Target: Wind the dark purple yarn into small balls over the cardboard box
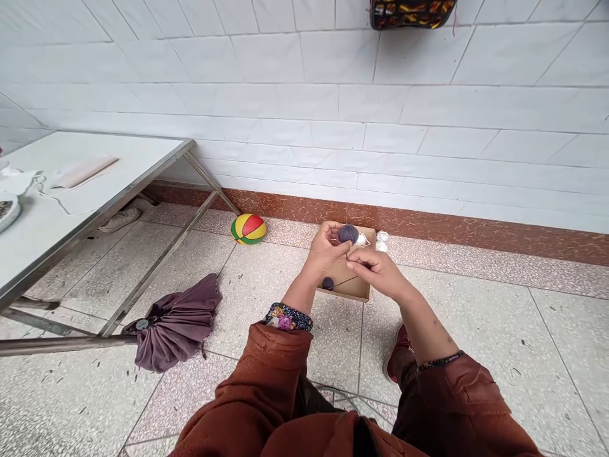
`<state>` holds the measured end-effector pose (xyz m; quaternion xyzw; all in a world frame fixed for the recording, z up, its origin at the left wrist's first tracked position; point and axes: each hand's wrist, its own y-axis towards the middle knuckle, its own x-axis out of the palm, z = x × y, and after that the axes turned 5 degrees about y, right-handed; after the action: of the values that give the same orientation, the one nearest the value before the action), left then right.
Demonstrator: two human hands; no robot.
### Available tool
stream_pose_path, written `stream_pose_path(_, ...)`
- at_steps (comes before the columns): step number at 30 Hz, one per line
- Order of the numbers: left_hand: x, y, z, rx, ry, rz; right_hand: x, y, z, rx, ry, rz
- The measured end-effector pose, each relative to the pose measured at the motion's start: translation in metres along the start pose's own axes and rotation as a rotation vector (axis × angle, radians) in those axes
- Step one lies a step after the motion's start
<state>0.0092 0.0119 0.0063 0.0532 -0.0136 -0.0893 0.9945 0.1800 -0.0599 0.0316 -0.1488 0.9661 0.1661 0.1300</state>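
My left hand (328, 247) is closed around a ball of dark grey-purple yarn (347, 234), held over a shallow cardboard box (354, 291) on the floor. Just right of it, my right hand (373, 270) pinches a dark strand of yarn close to the ball. Inside the box lies a smaller dark yarn ball (328, 283), from which a strand runs up toward my right hand. Behind the held ball shows a white ball (361, 239), partly hidden. Small white round things (382, 240) sit beyond the box's right edge; their kind is unclear.
A white-topped metal-legged table (118, 162) stands at left with a rolled sheet on it. Below lies a folded purple umbrella (178, 320). A colourful ball (248, 229) rests near the tiled wall (285, 101). A black patterned object (412, 14) hangs above.
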Motion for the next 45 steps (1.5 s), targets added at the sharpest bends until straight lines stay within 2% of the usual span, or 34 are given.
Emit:
stream_pose_path(3,0.000,-0.005,0.003,0.004,0.055,-0.118,-0.011,0.001,-0.005,-0.014,0.092,0.170)
stream_pose_path(6,0.000,-0.015,0.007,-0.021,0.023,-0.351,-0.018,0.005,0.006,0.041,0.115,0.354)
stream_pose_path(8,0.000,-0.020,0.009,-0.039,-0.063,-0.469,-0.018,0.007,0.017,0.097,0.086,0.429)
stream_pose_path(10,0.001,-0.022,0.008,-0.040,-0.166,-0.453,-0.013,0.007,0.028,0.146,0.026,0.437)
stream_pose_path(13,0.001,-0.017,0.005,-0.024,-0.243,-0.263,-0.002,0.006,0.033,0.165,-0.095,0.351)
stream_pose_path(16,-0.001,-0.008,0.001,-0.026,-0.188,-0.103,0.007,0.003,0.022,0.084,-0.162,0.162)
stream_pose_path(18,-0.003,-0.005,-0.001,-0.042,-0.096,-0.057,0.007,0.002,0.012,0.014,-0.140,0.050)
stream_pose_path(19,-0.004,-0.004,-0.002,-0.053,-0.049,-0.056,0.006,0.002,0.008,-0.015,-0.115,0.036)
stream_pose_path(21,-0.006,-0.005,-0.002,-0.071,0.028,-0.102,0.001,0.002,0.004,-0.042,-0.057,0.118)
stream_pose_path(23,-0.007,-0.009,-0.001,-0.085,0.047,-0.218,-0.005,0.003,0.008,-0.017,-0.015,0.287)
stream_pose_path(26,-0.007,-0.015,0.002,-0.109,-0.068,-0.422,-0.010,0.005,0.023,0.095,-0.023,0.484)
stream_pose_path(28,-0.005,-0.017,0.003,-0.107,-0.198,-0.446,-0.008,0.006,0.033,0.155,-0.055,0.489)
stream_pose_path(31,-0.003,-0.014,0.002,-0.075,-0.296,-0.290,0.000,0.006,0.035,0.150,-0.106,0.349)
stream_pose_path(34,-0.005,-0.008,-0.001,-0.053,-0.224,-0.130,0.009,0.004,0.024,0.058,-0.137,0.139)
stream_pose_path(36,-0.007,-0.005,-0.003,-0.054,-0.124,-0.090,0.010,0.002,0.013,-0.002,-0.121,0.060)
stream_pose_path(38,-0.009,-0.004,-0.004,-0.074,-0.032,-0.115,0.008,0.001,0.007,-0.027,-0.083,0.103)
stream_pose_path(41,-0.010,-0.009,-0.002,-0.118,0.020,-0.264,-0.002,0.001,0.009,0.009,-0.016,0.311)
stream_pose_path(43,-0.010,-0.014,0.001,-0.138,-0.032,-0.391,-0.007,0.003,0.018,0.071,0.003,0.445)
stream_pose_path(45,-0.008,-0.017,0.004,-0.137,-0.136,-0.463,-0.008,0.004,0.030,0.137,-0.008,0.523)
